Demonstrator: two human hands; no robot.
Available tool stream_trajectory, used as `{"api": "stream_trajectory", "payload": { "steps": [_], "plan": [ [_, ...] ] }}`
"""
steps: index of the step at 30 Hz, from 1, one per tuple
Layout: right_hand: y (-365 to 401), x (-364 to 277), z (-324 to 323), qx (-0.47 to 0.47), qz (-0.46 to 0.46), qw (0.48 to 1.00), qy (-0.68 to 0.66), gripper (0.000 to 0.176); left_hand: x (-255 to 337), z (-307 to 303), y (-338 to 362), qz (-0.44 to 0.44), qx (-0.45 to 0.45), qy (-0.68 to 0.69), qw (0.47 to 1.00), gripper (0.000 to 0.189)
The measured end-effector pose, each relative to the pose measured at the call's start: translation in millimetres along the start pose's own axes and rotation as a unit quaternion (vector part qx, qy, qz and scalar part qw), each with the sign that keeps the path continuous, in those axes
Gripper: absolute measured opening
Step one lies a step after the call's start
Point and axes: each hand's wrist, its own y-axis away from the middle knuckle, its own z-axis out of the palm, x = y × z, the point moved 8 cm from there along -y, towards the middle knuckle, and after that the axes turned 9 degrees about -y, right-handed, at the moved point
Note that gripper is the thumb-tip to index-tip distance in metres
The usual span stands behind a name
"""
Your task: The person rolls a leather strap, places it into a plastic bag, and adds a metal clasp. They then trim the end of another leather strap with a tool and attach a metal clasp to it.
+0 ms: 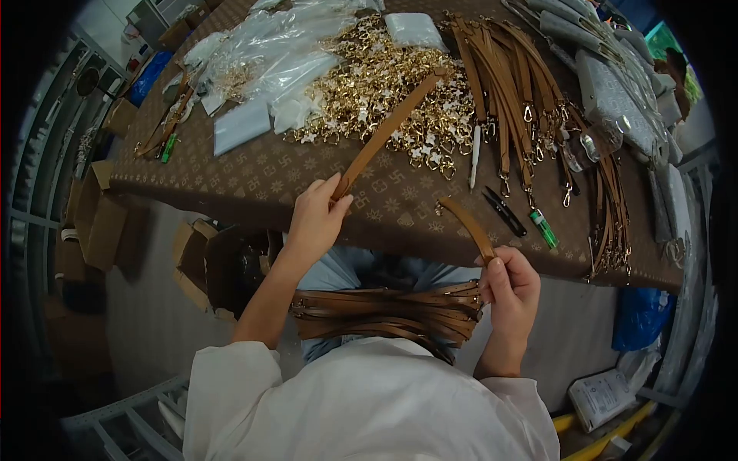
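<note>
Holding a brown strap [384, 132] between pinched fingers, the left hand [315, 213] points it to 1 o'clock, over the gold clasps [350, 104], probably to keep it extended. The fingers of the right hand [512, 286] grasp a brown length [470, 225], its tip toward 11 o'clock above the counter [257, 178]; whether both are one strap, I cannot tell. A stack of straps [384, 311] lies across the lap [328, 265], perhaps for easy reach. Printing on the white packet [603, 398], at 4 o'clock, is too small to read.
</note>
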Motion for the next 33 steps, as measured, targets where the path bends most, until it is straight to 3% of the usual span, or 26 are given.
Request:
{"api": "stream_trajectory", "payload": {
  "steps": [1, 2, 3, 4, 5, 6, 8, 15, 17, 21, 25, 27, 29, 30, 32, 33],
  "plan": [
    [1.4, 1.6, -3.3, 0.019, -0.004, 1.0, -0.016, 0.02, -10.0, 11.3, 4.0, -0.102, -0.069, 0.174, 0.977, 0.031],
    [2.3, 3.3, -6.6, 0.038, -0.008, 0.999, -0.033, 0.02, -15.8, 24.7, 13.4, -0.2, -0.132, 0.339, 0.91, 0.032],
    [3.1, 4.2, -7.7, 0.044, -0.018, 0.998, -0.044, 0.021, -17.8, 21.9, 19.0, -0.209, -0.134, 0.338, 0.908, 0.032],
    [4.0, 7.1, -7.9, 0.044, -0.008, 0.998, -0.046, 0.021, -5.0, 30.0, 27.4, -0.193, -0.208, 0.505, 0.815, 0.034],
    [5.3, 8.4, -9.4, 0.052, -0.004, 0.998, -0.044, 0.021, 12.2, 31.2, 36.1, -0.17, -0.269, 0.652, 0.688, 0.035],
    [6.3, 9.7, -10.4, 0.059, 0.0, 0.997, -0.042, 0.022, 13.9, 30.4, 41.9, -0.179, -0.268, 0.652, 0.686, 0.035],
    [6.2, 12.8, -7.7, 0.051, 0.01, 0.998, -0.041, 0.022, 30.3, 26.8, 52.3, -0.165, -0.264, 0.723, 0.617, 0.037],
    [8.0, 14.4, -4.7, 0.029, 0.01, 0.999, -0.015, 0.022, 42.8, 19.5, 80.5, -0.229, -0.235, 0.66, 0.676, 0.04],
    [8.0, 16.2, -3.5, 0.035, 0.016, 0.999, -0.02, 0.022, 44.1, 17.7, 83.7, -0.19, -0.234, 0.608, 0.734, 0.04],
    [7.1, 25.1, -1.2, 0.061, 0.031, 0.997, -0.04, 0.022, 39.0, 23.1, 94.7, -0.21, -0.24, 0.604, 0.73, 0.041],
    [4.1, 36.6, 9.3, 0.098, 0.034, 0.994, -0.04, 0.021, 38.2, 30.5, 98.6, -0.209, -0.247, 0.665, 0.673, 0.039],
    [0.5, 48.1, 25.9, 0.04, 0.066, 0.997, 0.022, 0.014, 45.8, 32.6, 96.9, -0.195, -0.255, 0.69, 0.649, 0.04],
    [-0.8, 58.3, 48.0, -0.061, 0.03, 0.99, 0.122, 0.009, 47.3, 31.8, 93.9, -0.199, -0.235, 0.695, 0.65, 0.041],
    [-0.4, 61.3, 60.9, -0.107, -0.005, 0.984, 0.145, 0.008, 51.0, 31.9, 91.0, -0.167, -0.259, 0.732, 0.607, 0.038],
    [1.7, 61.9, 79.1, -0.198, -0.026, 0.963, 0.181, 0.008, 44.7, 37.4, 89.5, -0.143, -0.263, 0.733, 0.611, 0.037],
    [-2.9, 59.4, 74.4, -0.192, -0.028, 0.963, 0.185, 0.008, 43.8, 37.0, 88.3, -0.126, -0.254, 0.731, 0.621, 0.037]
  ]
}}
